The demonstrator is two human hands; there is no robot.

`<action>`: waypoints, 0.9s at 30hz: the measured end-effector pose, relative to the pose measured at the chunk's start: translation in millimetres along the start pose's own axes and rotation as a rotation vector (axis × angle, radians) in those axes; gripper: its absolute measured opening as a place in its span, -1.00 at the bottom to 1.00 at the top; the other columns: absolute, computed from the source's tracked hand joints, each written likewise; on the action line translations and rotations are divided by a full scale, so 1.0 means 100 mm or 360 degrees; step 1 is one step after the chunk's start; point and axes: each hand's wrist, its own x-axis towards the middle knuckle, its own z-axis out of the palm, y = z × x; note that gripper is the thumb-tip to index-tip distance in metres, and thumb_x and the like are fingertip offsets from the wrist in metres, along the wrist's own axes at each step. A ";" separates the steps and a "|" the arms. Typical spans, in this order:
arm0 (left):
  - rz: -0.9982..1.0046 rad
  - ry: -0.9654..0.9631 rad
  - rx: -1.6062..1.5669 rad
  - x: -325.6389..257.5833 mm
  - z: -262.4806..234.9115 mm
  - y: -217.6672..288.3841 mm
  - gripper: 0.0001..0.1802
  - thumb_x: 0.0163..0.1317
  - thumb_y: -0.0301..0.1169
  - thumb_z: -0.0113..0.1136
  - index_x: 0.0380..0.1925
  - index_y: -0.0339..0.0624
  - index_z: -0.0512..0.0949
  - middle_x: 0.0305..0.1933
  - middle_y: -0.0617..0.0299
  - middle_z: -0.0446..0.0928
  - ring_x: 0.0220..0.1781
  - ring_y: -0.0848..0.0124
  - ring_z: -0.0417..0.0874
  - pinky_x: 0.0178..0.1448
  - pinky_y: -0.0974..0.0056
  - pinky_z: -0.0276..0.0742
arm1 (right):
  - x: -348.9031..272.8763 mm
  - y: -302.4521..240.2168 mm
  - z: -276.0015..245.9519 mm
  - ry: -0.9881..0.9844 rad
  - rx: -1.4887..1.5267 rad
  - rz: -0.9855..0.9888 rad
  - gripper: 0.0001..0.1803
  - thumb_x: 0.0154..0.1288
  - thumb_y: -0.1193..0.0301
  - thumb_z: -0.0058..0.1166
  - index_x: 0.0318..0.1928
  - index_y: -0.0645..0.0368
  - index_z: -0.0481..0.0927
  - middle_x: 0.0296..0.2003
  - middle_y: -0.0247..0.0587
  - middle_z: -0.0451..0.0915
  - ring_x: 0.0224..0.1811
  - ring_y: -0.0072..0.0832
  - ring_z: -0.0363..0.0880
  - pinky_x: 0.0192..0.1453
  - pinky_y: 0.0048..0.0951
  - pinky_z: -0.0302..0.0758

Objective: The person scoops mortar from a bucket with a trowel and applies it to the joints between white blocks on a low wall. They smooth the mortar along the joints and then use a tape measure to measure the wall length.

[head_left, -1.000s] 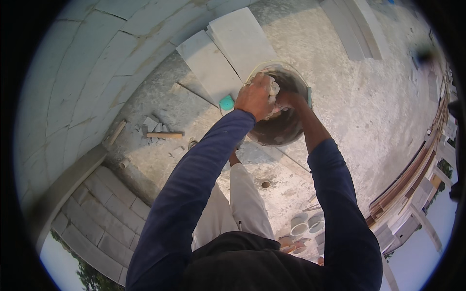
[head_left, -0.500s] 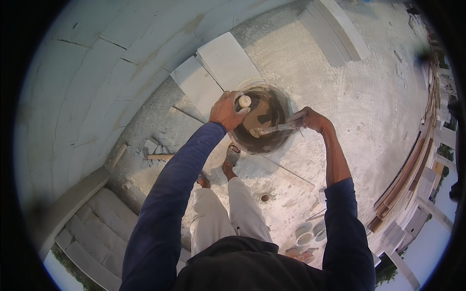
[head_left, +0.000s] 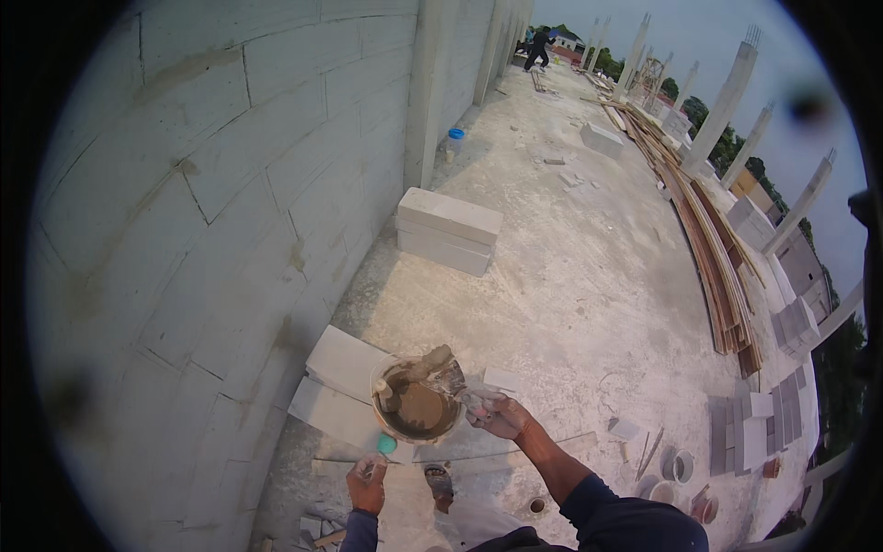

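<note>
In my right hand [head_left: 497, 417] is a trowel [head_left: 448, 377] smeared with grey mortar. Its blade reaches over the far right side of a round bucket [head_left: 457, 425], with a lump of mortar [head_left: 430, 362] on it. Wet brownish mortar [head_left: 420, 407] lies inside the bucket. A short rounded handle [head_left: 384, 392] sticks up at the bucket's left side. Nearer to me, my left hand [head_left: 368, 485] has its fingers curled together in a pinch; whatever they hold, if anything, is too small to make out. A green round piece [head_left: 386, 443] shows between that hand and the bucket.
Pale blocks [head_left: 338, 405] lie left of the bucket, beside a block wall [head_left: 230, 230]. Further off stand stacked blocks [head_left: 451, 230] and a blue-lidded container [head_left: 455, 138]. Long planks [head_left: 704, 239] run along the right. Several small buckets [head_left: 679, 465] stand at lower right. A distant person [head_left: 540, 51] stands far ahead.
My view has swung up along the wall. My left hand has left the rounded handle and drawn back toward me. The trowel has come up out of the bucket with mortar on it.
</note>
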 end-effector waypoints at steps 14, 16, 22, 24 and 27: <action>0.0538 0.0875 -0.0259 -4.12 -1.84 0.64 -0.46 0.46 -0.37 0.12 0.35 -0.43 0.39 0.14 0.00 0.60 0.13 0.29 0.62 0.25 0.21 0.50 | -1.19 4.30 3.25 -0.0627 0.0583 0.0995 -0.45 0.43 0.30 0.19 0.38 0.05 0.41 -0.02 -0.37 0.61 0.01 -0.45 0.56 0.00 -0.33 0.48; 0.0425 0.1048 -0.0387 -4.80 -2.07 0.52 -0.51 0.46 -0.39 0.12 0.30 -0.42 0.43 0.04 0.09 0.62 -0.02 0.40 0.64 0.10 0.30 0.56 | -1.41 4.82 3.58 -0.0677 0.0579 0.1194 -0.48 0.44 0.28 0.19 0.34 0.07 0.44 -0.07 -0.41 0.62 0.00 -0.51 0.57 0.01 -0.35 0.50; 0.0587 0.1614 -0.0554 -5.92 -2.64 0.19 -0.61 0.44 -0.40 0.16 0.17 -0.40 0.51 -0.12 0.21 0.62 -0.20 0.53 0.61 -0.13 0.41 0.54 | -2.06 5.80 4.44 -0.0973 0.0460 0.1661 -0.60 0.44 0.29 0.21 0.22 0.07 0.55 -0.21 -0.52 0.58 -0.09 -0.61 0.55 -0.01 -0.43 0.49; 0.0634 0.1797 -0.0564 -6.24 -2.83 0.07 -0.69 0.42 -0.40 0.19 0.05 -0.38 0.54 -0.18 0.26 0.60 -0.28 0.59 0.54 -0.22 0.44 0.46 | -2.29 6.08 4.72 -0.0938 0.0348 0.1796 -0.58 0.46 0.28 0.19 0.26 0.05 0.53 -0.21 -0.54 0.56 -0.12 -0.66 0.53 0.03 -0.46 0.49; 0.0618 0.2041 -0.0670 -6.59 -3.09 -0.08 -0.70 0.41 -0.39 0.22 0.03 -0.35 0.58 -0.25 0.34 0.60 -0.34 0.64 0.49 -0.22 0.47 0.40 | -2.39 6.39 5.08 -0.0905 0.0025 0.1958 -0.43 0.43 0.29 0.22 0.38 0.13 0.42 -0.02 -0.41 0.59 0.04 -0.55 0.57 0.28 -0.30 0.47</action>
